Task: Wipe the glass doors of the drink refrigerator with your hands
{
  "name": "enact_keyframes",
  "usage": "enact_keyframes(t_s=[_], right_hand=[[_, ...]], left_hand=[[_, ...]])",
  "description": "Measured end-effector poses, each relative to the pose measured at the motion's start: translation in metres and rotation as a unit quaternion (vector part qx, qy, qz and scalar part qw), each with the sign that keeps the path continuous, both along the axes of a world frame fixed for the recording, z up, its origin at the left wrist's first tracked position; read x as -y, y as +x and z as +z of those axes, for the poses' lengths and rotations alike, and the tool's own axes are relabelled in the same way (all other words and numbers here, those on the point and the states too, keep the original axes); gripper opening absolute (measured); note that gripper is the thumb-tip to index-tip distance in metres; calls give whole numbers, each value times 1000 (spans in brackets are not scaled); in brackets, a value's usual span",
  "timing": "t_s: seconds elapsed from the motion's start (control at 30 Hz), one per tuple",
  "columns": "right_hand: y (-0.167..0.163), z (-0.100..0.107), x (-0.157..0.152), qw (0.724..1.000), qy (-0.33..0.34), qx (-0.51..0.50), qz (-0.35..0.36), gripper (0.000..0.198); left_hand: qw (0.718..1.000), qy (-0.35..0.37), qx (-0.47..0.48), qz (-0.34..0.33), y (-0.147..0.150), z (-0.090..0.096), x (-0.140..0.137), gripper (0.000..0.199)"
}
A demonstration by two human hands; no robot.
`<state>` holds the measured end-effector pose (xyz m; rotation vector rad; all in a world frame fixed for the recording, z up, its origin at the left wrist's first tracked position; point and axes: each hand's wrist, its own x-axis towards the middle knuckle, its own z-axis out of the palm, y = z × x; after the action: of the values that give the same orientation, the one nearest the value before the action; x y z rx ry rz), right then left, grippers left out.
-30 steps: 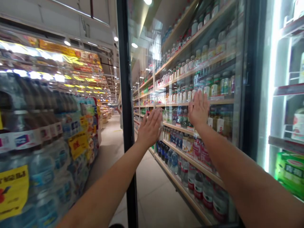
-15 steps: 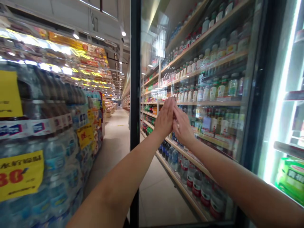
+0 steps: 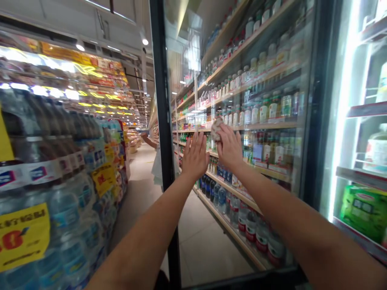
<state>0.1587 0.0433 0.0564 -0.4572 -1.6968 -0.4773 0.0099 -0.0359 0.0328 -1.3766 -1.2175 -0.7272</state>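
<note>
The glass door (image 3: 208, 251) of a drinks fridge stands swung out before me, in a dark frame. My right hand (image 3: 230, 150) has a crumpled, mottled pale cloth (image 3: 215, 129) under its fingers, pressed against the pane. To its left, my left hand (image 3: 195, 156) is raised with fingers stretched and palm toward the glass, holding nothing. Whether that palm touches the pane I cannot tell. Rows of bottles on shelves show in the glass behind both hands.
Stacked packs of bottled water (image 3: 69, 249) with a yellow price sign (image 3: 24, 237) line the left of the aisle. Another person's arm (image 3: 149, 141) shows beyond the door's dark edge (image 3: 162, 100). The lit fridge at right holds a green package (image 3: 363, 211).
My hands were together against each other and are now apart, the left lower and left. The cloth now shows under my right hand. Another person's arm has appeared, and the view has shifted.
</note>
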Motion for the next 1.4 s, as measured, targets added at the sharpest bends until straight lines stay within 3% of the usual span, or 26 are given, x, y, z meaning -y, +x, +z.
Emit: enact_keyframes(t_s=[0.13,0.23,0.4,0.53,0.67,0.77,0.9,0.97,1.17,1.33,1.4], right_hand=[[21,10,-20,996,-27,-70,-46,61],[22,13,-19,993,-57,-82,-62,62],[14,4,-3,998,-6,36,-41,57],[30,-1,-18,993,37,102,-40,57],[41,6,-42,999,3,-3,-53,59],[33,9,-41,997,-24,-50,-60,60],[24,8,-28,991,45,122,-34,57],[27,7,-28,985,61,160,-35,58],[41,-4,-42,994,-50,-59,-80,64],[46,-23,-40,990,22,135,-29,59],[49,-25,-44,993,20,116,-30,58]], left_hand=[[1000,5,25,6,15,1,-7,66],[1000,-5,20,-6,27,5,-13,65],[999,-7,31,4,39,3,-23,65],[999,-11,34,14,41,-1,-23,67],[999,-20,40,12,42,-2,-23,68],[999,-22,44,3,42,-1,-24,68],[998,-27,53,-9,39,-1,-28,68],[998,-27,51,-9,37,-1,-30,69],[998,-27,51,-4,35,-1,-32,71],[998,-28,56,-1,37,-2,-31,69],[998,-31,57,4,37,-2,-31,68]])
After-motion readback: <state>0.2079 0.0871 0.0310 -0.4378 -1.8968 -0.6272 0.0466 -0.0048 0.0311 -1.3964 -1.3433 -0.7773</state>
